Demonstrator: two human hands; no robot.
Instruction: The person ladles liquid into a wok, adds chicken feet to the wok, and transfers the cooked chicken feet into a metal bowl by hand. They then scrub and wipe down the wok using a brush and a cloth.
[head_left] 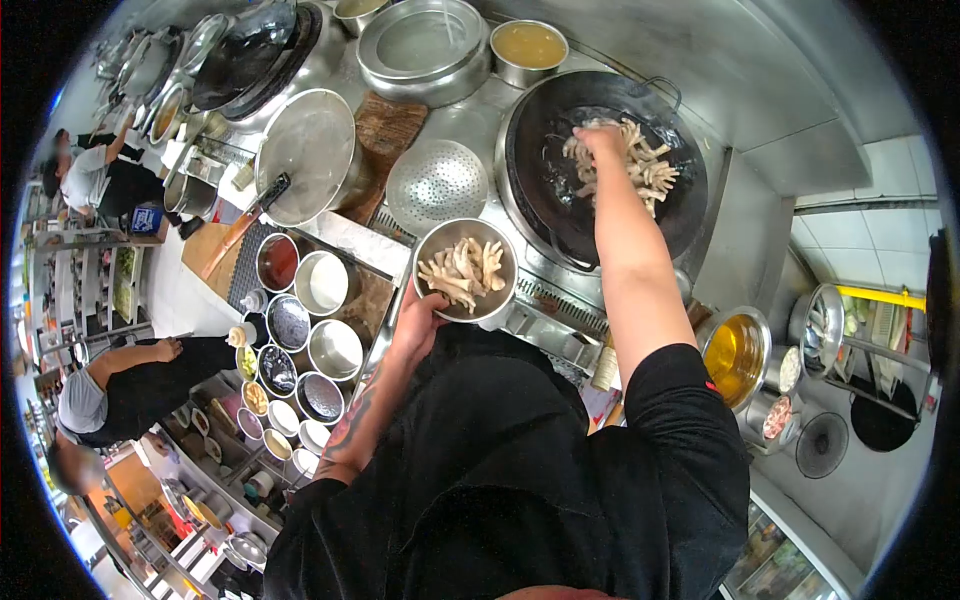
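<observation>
Handling chicken feet (655,178): we judge the work to be partway through, since the pieces stand divided between two vessels.
Wok (545,130): we take this as the landmark. One portion lies inside it, grouped toward the side away from our body; we count this as the part in place.
Metal bowl (428,248): we find it near the wok, to its left and closer to our body. A second portion (465,272) lies in it, apart from the first; we count this division as the part unsettled.
Appearance of feet: we see pale, cream-to-greyish pieces with spread toes, whole as far as visible and overlapping in loose heaps. No browning shows. We cannot tell whether they are raw or cooked.
Wok surface: we see dark metal with glossy highlights around the pieces; whether liquid stands there is unclear.
Left hand (418,318): we grasp the bowl by its near left rim, thumb over the edge, holding it outside the wok.
Right hand (600,140): we reach into the wok, fingers down among the pieces. The fingertips are hidden; we cannot tell whether they clasp a piece.
Perforated strainer (437,187): we see it left of the wok, just beyond the bowl, touched by neither hand.
</observation>
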